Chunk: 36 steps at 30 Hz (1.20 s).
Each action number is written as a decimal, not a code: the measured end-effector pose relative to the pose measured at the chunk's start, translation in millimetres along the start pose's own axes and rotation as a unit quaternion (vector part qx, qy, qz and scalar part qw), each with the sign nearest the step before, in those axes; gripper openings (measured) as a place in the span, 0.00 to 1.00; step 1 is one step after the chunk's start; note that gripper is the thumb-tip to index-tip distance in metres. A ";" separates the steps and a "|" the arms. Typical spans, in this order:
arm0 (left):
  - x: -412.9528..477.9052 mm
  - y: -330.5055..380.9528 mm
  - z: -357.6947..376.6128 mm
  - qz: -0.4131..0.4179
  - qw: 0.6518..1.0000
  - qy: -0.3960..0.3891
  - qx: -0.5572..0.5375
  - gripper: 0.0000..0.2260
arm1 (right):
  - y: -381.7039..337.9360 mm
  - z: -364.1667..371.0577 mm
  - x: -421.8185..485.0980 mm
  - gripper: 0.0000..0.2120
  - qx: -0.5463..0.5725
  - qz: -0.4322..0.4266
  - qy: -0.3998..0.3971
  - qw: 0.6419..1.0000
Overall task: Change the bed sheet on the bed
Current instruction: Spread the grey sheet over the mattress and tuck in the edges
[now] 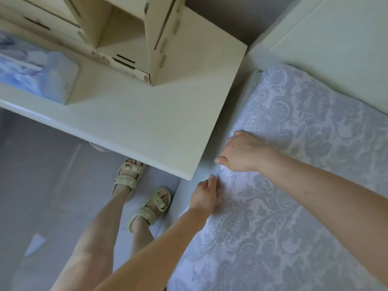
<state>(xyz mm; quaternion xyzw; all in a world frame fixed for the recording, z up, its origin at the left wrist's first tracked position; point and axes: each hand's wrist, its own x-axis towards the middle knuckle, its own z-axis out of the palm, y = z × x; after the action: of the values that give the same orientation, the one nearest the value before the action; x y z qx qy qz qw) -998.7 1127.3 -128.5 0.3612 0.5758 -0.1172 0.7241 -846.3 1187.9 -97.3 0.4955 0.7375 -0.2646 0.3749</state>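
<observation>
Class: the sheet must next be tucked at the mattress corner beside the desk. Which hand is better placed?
Right, probably. The right hand lies farther along the edge of the sheet, nearer that corner; the left hand sits behind it, nearer the body.

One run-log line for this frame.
left hand: grips patterned sheet edge | right hand: grips same edge | near: white desk corner

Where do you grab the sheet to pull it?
Take the sheet at its side edge by the desk, coming from the floor side. Its top lies flat and tight, with nothing to pinch, but the edge folds downward, so fingers can curl round it. The left hand and right hand grip there.
</observation>
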 end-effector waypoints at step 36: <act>-0.3 -30.8 -18.0 -0.013 0.999 0.043 0.027 0.17 | -38.8 1.3 39.9 0.29 -0.031 -0.073 -0.161 0.984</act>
<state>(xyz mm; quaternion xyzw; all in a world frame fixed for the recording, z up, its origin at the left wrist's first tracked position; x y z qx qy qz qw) -1030.4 1117.2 -141.6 0.3778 0.6080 -0.1264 0.6868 -891.0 1193.8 -129.8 0.3795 0.7095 -0.3450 0.4832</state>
